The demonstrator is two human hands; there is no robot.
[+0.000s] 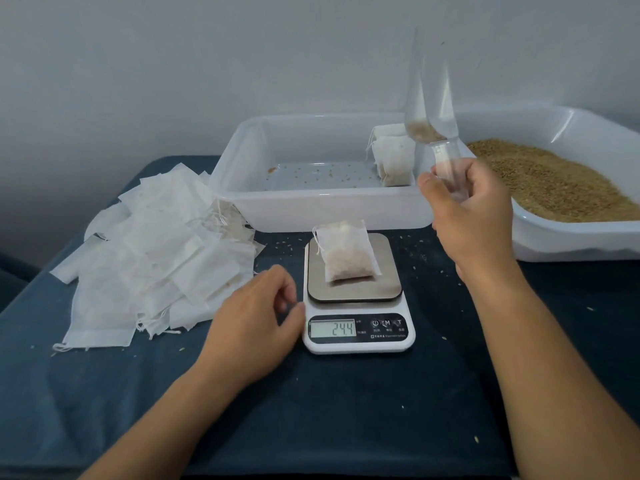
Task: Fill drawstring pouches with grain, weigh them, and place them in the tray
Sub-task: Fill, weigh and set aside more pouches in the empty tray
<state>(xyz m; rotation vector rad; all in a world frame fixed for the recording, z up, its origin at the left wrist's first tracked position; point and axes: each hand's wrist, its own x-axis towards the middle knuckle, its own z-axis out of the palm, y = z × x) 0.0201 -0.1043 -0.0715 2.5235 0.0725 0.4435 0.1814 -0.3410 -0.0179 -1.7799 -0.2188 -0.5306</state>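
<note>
A filled white drawstring pouch (347,252) lies on the steel plate of a small digital scale (356,306) whose display reads 24.4. My right hand (467,216) grips the handle of a clear plastic scoop (431,109), held upright above the table with a little grain in its bowl. My left hand (256,320) rests on the dark cloth just left of the scale, fingers loosely curled and holding nothing. Behind the scale stands a white tray (311,206) with filled pouches (393,157) leaning in its right end.
A heap of flat empty pouches (152,258) covers the table's left part. A large white bin of brown grain (554,181) sits at the right. Stray grains dot the dark blue cloth (346,410). A plain wall rises behind.
</note>
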